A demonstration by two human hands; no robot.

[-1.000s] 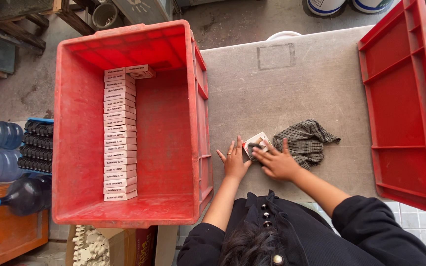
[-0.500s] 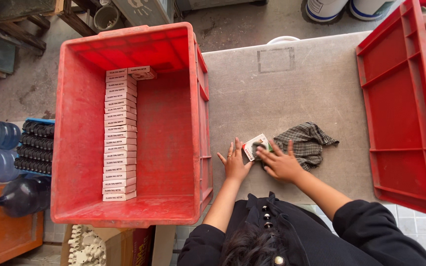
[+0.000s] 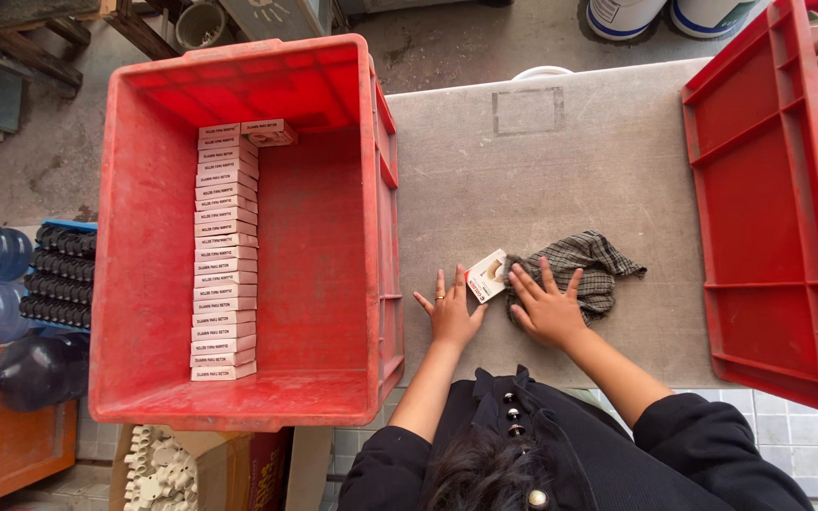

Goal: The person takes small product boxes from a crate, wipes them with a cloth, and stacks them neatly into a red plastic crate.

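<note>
Hands work together: I pin the small white box flat on the grey surface with splayed left hand, grip loose, while right hand presses the checked cloth against it.

Scuffed red plastic crate, matt cardboard boxes, checked woven cloth, rough grey tabletop.

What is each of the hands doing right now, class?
Left hand: open, fingers spread, touching the small white cardboard box.
Right hand: open, pressing the grey checked cloth.
</note>
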